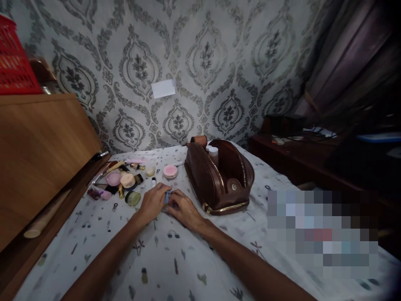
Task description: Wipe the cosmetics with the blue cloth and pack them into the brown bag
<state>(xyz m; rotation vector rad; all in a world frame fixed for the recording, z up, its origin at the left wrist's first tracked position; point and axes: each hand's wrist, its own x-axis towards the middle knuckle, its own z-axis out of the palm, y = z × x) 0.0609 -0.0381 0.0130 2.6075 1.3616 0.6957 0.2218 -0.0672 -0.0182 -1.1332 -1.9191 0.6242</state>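
Note:
My left hand (154, 202) and my right hand (183, 207) meet over the sheet, both closed on a small blue object (167, 197) whose kind I cannot make out. Fingers cover much of it. To the right stands a brown cosmetic bag (200, 167), its top unzipped wide, with white-capped bottles (213, 155) inside. Just beyond my hands lies a round pink compact (170, 171). A small white-capped tube (153, 182) is close to my left hand. Left of that hand sits a green jar (133, 198), beside a peach-lidded jar (128, 181) and a pink round container (113, 178).
More cosmetics and brushes (115, 166) are heaped at the left by a wooden cabinet (40, 146). A red basket (17, 58) rests on top of it. Patterned wallpaper (206, 54) rises behind the printed sheet (175, 267). A dark table (269, 146) stands at right; a blurred patch covers the sheet's right side.

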